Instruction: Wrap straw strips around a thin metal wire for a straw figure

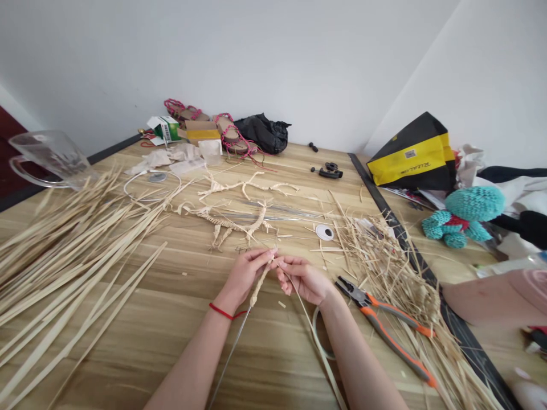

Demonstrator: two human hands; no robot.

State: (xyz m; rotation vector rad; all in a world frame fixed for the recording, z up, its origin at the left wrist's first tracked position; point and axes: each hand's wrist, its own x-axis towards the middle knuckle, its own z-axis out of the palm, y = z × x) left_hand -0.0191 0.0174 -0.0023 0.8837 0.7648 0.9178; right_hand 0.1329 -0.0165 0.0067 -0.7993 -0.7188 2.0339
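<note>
My left hand (244, 274), with a red cord at the wrist, pinches a thin wire partly wrapped in straw (258, 289). The bare end of the wire slants down toward the bottom edge. Close beside it, my right hand (304, 279) pinches a long pale straw strip (315, 335) that trails down past my right forearm. The fingertips of both hands nearly meet at the wire's wrapped top. Just beyond them lies a straw-wrapped figure with legs (245, 228), and behind that a branching straw-wrapped piece (248, 185). Several bare wires (290, 212) lie by the figure.
Loose straw strips (81, 245) cover the left side. Orange-handled pliers (384, 319) rest by a straw heap (410, 290) at right. A clear mug (51, 156), sandals (233, 134), a black-and-yellow bag (412, 154) and a turquoise figure (474, 208) stand around. Someone's limb (482, 296) shows at right.
</note>
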